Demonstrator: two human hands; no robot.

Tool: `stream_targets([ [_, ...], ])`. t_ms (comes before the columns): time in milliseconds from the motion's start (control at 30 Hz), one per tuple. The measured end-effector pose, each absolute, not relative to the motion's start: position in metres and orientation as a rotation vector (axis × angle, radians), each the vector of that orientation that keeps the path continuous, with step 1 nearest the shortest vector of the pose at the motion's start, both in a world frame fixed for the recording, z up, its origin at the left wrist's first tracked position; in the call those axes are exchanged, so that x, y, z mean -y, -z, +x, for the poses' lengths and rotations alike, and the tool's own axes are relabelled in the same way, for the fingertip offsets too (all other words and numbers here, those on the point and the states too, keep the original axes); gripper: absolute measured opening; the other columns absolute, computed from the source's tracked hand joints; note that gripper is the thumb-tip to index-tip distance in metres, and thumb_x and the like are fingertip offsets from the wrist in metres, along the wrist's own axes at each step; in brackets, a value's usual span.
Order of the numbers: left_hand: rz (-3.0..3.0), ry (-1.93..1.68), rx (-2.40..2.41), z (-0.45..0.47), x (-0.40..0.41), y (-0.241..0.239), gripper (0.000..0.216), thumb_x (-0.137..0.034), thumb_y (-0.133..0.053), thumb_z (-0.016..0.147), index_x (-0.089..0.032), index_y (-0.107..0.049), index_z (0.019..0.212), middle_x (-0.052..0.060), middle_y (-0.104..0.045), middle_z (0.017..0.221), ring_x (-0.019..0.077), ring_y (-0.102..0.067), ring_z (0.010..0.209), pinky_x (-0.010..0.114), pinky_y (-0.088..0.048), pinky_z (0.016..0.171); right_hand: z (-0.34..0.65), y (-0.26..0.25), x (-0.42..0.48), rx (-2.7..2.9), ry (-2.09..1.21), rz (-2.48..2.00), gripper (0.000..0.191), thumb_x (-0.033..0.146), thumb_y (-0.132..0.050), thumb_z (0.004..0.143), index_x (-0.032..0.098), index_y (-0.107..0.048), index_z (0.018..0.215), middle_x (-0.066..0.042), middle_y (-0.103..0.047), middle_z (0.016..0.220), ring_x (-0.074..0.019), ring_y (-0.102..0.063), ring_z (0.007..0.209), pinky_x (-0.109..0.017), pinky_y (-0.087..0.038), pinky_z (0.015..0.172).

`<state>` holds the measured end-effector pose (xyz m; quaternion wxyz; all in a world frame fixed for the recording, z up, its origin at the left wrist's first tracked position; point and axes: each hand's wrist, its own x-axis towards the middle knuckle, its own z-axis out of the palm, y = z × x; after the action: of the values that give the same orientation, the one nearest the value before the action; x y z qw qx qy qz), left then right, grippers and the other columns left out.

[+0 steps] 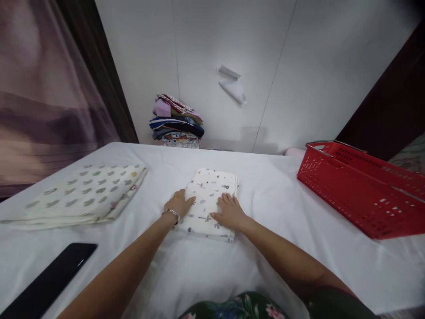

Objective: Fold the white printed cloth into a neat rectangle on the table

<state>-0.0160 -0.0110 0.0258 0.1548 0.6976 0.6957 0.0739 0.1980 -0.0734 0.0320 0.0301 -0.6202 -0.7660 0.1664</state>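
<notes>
From afar, I see left hand (pixel 178 204) and right hand (pixel 230 213) spread, gripping nothing, on compactly folded cloth (pixel 203 195); spotted cloth (pixel 88 190) lies folded wider.

You appear to be in a room of a home, though the view cannot settle it. A pinkish draped curtain (pixel 56 106) hangs at your left, a stack of folded fabrics (pixel 177 124) sits by the plain white wall (pixel 206 40) ahead, and your white-covered tabletop (pixel 268 261) carries folded patterned cloth (pixel 203 190) and a red carrying basket (pixel 352 190), like household laundry.
</notes>
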Motion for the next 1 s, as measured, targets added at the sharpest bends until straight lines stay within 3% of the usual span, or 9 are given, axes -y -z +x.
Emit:
stream_targets([
  [100,2.070,-0.212,-1.999,-0.008,0.000,-0.034,0.069,-0.058,-0.032,0.079,-0.011,-0.036,0.130,0.018,-0.041,0.133,0.0303,-0.044,0.118,0.041,-0.039,0.093,0.195,-0.046,0.043,2.293,-0.410,-1.935,0.087,0.068,-0.023,0.081,0.008,-0.018,0.142,-0.013,-0.003,0.149,-0.0263,0.003,0.137,-0.040,0.001,0.109],
  [300,2.332,-0.162,-1.847,0.013,-0.023,-0.024,0.072,-0.060,-0.024,0.081,-0.017,-0.027,0.139,0.007,-0.013,0.150,0.0263,-0.013,0.136,0.048,-0.016,0.108,0.217,-0.039,-0.020,2.021,-0.311,-2.218,0.081,0.061,-0.025,0.085,0.005,-0.015,0.142,-0.015,-0.004,0.149,-0.0265,0.002,0.136,-0.040,-0.001,0.108],
  [467,2.291,-0.166,-1.761,0.007,-0.025,-0.007,0.077,-0.066,-0.019,0.079,-0.021,-0.019,0.142,0.003,-0.009,0.151,0.0259,-0.013,0.137,0.049,-0.019,0.107,0.236,-0.010,-0.027,1.971,-0.342,-2.268,0.081,0.063,-0.020,0.084,0.008,-0.013,0.143,-0.010,0.000,0.149,-0.0238,0.003,0.137,-0.041,-0.001,0.108],
  [633,2.195,-0.167,-1.820,0.015,-0.034,-0.018,0.074,-0.065,-0.019,0.079,-0.021,-0.027,0.139,0.005,-0.015,0.150,0.0258,-0.019,0.135,0.049,-0.022,0.106,0.233,-0.007,-0.028,1.986,-0.316,-2.263,0.081,0.062,-0.022,0.084,0.007,-0.015,0.143,-0.011,-0.003,0.149,-0.0250,0.002,0.136,-0.042,-0.001,0.108],
  [833,2.408,-0.189,-1.736,0.042,-0.068,-0.025,0.074,-0.064,-0.018,0.080,-0.021,-0.024,0.141,0.002,-0.007,0.151,0.0246,-0.004,0.138,0.049,-0.006,0.110,0.231,-0.006,-0.026,1.985,-0.276,-2.248,0.080,0.061,-0.022,0.085,0.006,-0.016,0.143,-0.012,-0.005,0.149,-0.0259,0.001,0.136,-0.044,-0.002,0.108],
  [1000,2.283,-0.083,-1.725,0.042,-0.088,-0.014,0.077,-0.066,-0.016,0.079,-0.023,-0.014,0.143,0.000,0.000,0.151,0.0250,-0.003,0.138,0.052,-0.012,0.108,0.232,-0.007,-0.025,1.988,-0.293,-2.223,0.079,0.061,-0.020,0.085,0.008,-0.017,0.143,-0.009,-0.004,0.149,-0.0249,0.002,0.136,-0.045,-0.003,0.108],
])
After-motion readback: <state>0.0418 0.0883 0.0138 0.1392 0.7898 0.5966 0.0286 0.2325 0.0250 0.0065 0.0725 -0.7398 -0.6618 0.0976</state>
